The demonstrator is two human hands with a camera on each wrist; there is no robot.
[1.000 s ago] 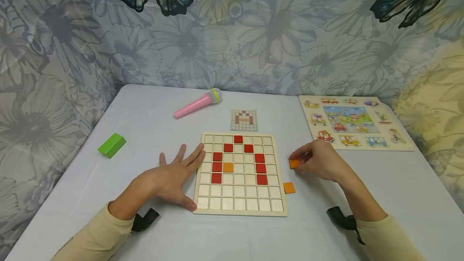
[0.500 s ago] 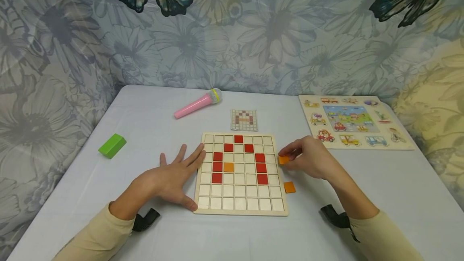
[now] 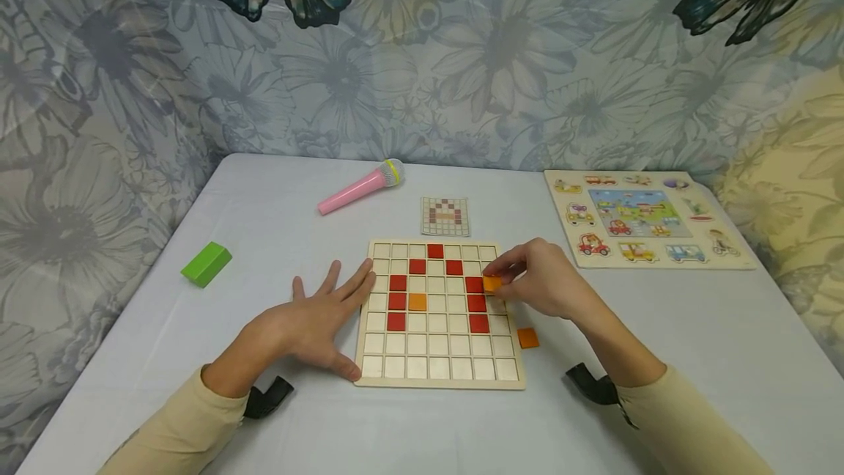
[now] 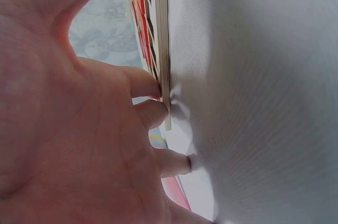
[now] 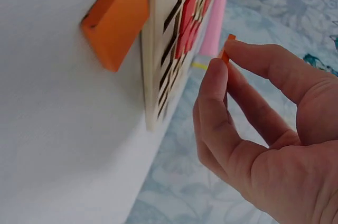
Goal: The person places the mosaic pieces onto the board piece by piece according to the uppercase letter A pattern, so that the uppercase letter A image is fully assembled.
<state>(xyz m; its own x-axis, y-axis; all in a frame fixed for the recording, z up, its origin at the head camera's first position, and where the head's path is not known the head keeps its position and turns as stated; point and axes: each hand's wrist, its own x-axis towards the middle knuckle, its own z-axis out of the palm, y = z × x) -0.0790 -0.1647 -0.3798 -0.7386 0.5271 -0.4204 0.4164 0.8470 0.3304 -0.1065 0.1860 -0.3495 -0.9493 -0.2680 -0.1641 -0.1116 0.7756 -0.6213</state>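
A wooden grid board (image 3: 438,369) lies on the table with several red tiles (image 3: 398,301) and one orange tile (image 3: 417,302) set in its squares. My left hand (image 3: 316,325) rests spread along the board's left side, fingertips and thumb touching its edge. Between thumb and fingers, my right hand (image 3: 547,281) pinches an orange square tile (image 3: 491,284) over the board's right part; in the right wrist view that tile (image 5: 228,49) is mostly covered by the fingertips. Another orange tile (image 3: 528,338) lies by the board's right edge, partly against it.
Behind the board lies a small pattern card (image 3: 445,216). A pink toy microphone (image 3: 359,189) is at the back, a green block (image 3: 206,264) at the left. The picture puzzle board (image 3: 649,222) occupies the back right, before a floral cloth wall.
My right hand has carried the orange tile leftward, from beside the board to over its right columns. The left hand stays in place at the board's edge.
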